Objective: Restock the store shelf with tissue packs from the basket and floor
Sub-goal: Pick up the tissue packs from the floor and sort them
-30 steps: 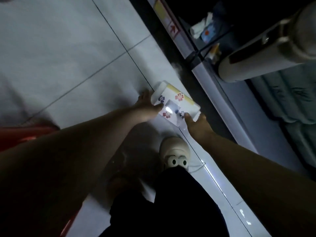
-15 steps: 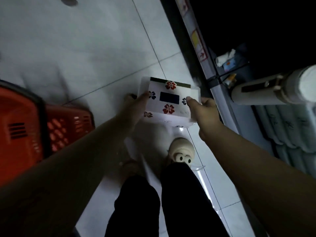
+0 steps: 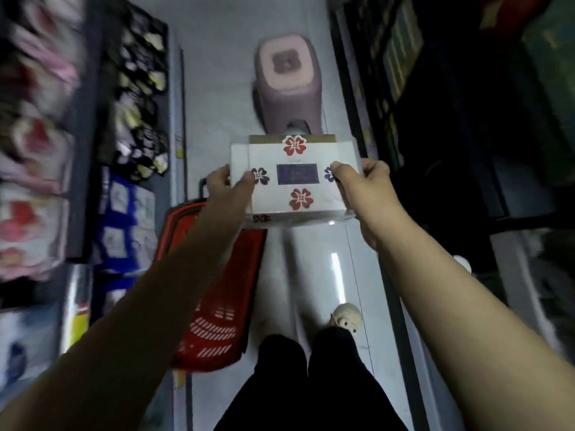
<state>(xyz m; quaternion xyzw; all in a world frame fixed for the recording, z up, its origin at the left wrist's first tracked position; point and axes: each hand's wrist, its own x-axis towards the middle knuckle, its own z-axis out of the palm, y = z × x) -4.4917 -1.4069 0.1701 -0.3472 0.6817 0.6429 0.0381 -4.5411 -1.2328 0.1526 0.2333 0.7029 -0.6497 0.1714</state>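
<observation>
Lifted since prev frame: tissue pack (image 3: pixel 292 157) now held up mid-aisle above floor (image 3: pixel 217 73), view swung fwd. Left side: shelf (image 3: pixel 40 150) w/ blurred stock. Red basket (image 3: pixel 224 306) on floor under L arm. Pink stool (image 3: pixel 286 79) beyond pack. L grip (image 3: pixel 228 188), R grip (image 3: pixel 361 185) each clasp one pack end, thumbs on top.

I see a pale tiled floor (image 3: pixel 217 88): a red basket (image 3: pixel 224 306) stands on it below my left hand (image 3: pixel 224 185), a pink stool (image 3: pixel 286 88) beyond my right hand (image 3: pixel 364 181).
</observation>
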